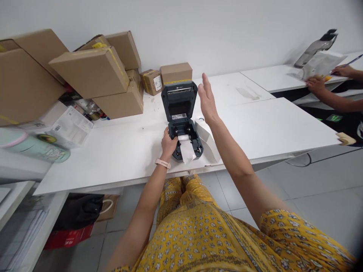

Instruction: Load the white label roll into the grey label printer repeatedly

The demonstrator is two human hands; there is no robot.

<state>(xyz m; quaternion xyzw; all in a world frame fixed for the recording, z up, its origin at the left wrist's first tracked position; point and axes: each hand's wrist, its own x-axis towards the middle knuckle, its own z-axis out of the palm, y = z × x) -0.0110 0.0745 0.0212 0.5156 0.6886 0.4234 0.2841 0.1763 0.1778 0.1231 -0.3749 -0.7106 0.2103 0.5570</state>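
A dark label printer [181, 124] stands on the white table with its lid [179, 101] raised. Inside it sits a small white label roll [184, 138], and a strip of label paper [187, 152] hangs over the printer's front edge. My left hand [168, 144] grips the printer's left side, thumb over the rim near the roll. Beside the lid, my right hand [207, 100] is raised in the air, fingers stretched out, holding nothing. A curled white paper strip [209, 142] lies against the printer's right side, below my right forearm.
Cardboard boxes [87, 75] are stacked at the back left, near a mint-green tumbler [48, 147]. A small box [176, 72] stands behind the printer. At the far right, a co-worker's hands [317, 85] hold a pen and a white package [323, 64], near a grey bottle [313, 49].
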